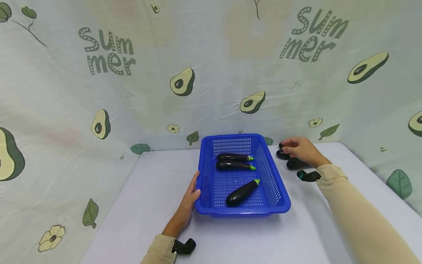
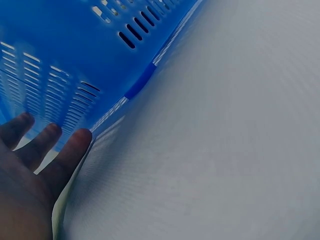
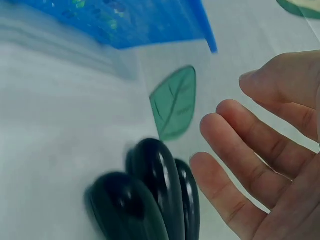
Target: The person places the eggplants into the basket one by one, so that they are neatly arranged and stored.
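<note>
A blue plastic basket (image 1: 285,200) with slotted walls stands on the white table. Three dark eggplants with green stem ends lie inside: two side by side, the upper one (image 1: 232,157) and the lower one (image 1: 234,165), and one slanted eggplant (image 1: 243,193) nearer the front. My left hand (image 1: 189,200) touches the basket's left side; in the left wrist view its extended fingers (image 2: 70,155) rest against the outer wall. To the basket's right, my right hand (image 1: 304,151) hovers by three more eggplants, fingers parted and loosely bent, holding nothing. In the right wrist view these eggplants (image 3: 160,172) lie close together beside the fingertips.
Behind the table hangs a pale cloth (image 1: 214,47) printed with avocados, leaves, flowers and lettering. The white tabletop (image 1: 158,187) extends to the left of the basket and in front of it.
</note>
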### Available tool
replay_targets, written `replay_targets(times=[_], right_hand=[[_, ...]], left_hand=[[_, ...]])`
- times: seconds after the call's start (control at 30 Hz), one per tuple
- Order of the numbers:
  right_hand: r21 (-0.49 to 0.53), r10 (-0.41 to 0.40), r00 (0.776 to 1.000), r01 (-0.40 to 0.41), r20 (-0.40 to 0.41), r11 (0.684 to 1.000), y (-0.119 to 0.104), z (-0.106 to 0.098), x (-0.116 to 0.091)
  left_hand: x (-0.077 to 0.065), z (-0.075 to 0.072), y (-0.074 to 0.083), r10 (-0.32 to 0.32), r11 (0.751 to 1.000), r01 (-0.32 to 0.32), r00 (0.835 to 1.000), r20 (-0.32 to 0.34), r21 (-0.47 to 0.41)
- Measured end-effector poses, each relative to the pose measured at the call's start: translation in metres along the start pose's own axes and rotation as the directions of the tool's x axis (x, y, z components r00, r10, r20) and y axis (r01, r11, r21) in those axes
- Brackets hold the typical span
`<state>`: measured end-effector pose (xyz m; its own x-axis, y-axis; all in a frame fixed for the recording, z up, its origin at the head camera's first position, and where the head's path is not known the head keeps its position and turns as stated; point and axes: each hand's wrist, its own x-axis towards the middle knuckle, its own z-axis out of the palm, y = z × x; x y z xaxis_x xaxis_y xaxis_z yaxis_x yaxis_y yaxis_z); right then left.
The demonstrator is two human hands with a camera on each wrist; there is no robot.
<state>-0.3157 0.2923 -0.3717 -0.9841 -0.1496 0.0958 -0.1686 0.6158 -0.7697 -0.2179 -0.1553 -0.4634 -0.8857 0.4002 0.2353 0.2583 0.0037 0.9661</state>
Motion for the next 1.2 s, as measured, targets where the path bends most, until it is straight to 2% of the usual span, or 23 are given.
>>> replay_targets(times=[0.23, 0.5, 0.67, 0.87, 1.2], right_hand=[[-0.017, 0.076, 0.997, -0.077, -0.024, 0.997, 0.02, -0.001, -0.011], [-0.19, 0.047, 0.994, -0.065, -0.094, 0.98, 0.045, -0.012, -0.019], [-0.22, 0.054, 0.992, -0.078, -0.116, 0.972, 0.058, -0.017, -0.027], [-0.276, 0.001, 0.985, -0.05, -0.174, 0.96, 0.065, -0.025, -0.034], [-0.306, 0.033, 0.99, -0.075, -0.137, 0.949, 0.077, -0.027, -0.035]], left_hand=[[-0.012, -0.006, -0.003, -0.022, 1.0, 0.022, 1.0, -0.012, -0.011], [-0.005, -0.005, -0.003, 0.002, 1.0, -0.002, 1.0, 0.001, -0.008], [-0.003, -0.003, 0.0, 0.003, 1.0, -0.003, 1.0, 0.012, -0.014], [0.001, -0.001, 0.004, 0.015, 1.0, -0.014, 1.0, 0.018, -0.018], [0.001, -0.002, 0.002, -0.006, 1.0, 0.006, 1.0, 0.007, 0.001]])
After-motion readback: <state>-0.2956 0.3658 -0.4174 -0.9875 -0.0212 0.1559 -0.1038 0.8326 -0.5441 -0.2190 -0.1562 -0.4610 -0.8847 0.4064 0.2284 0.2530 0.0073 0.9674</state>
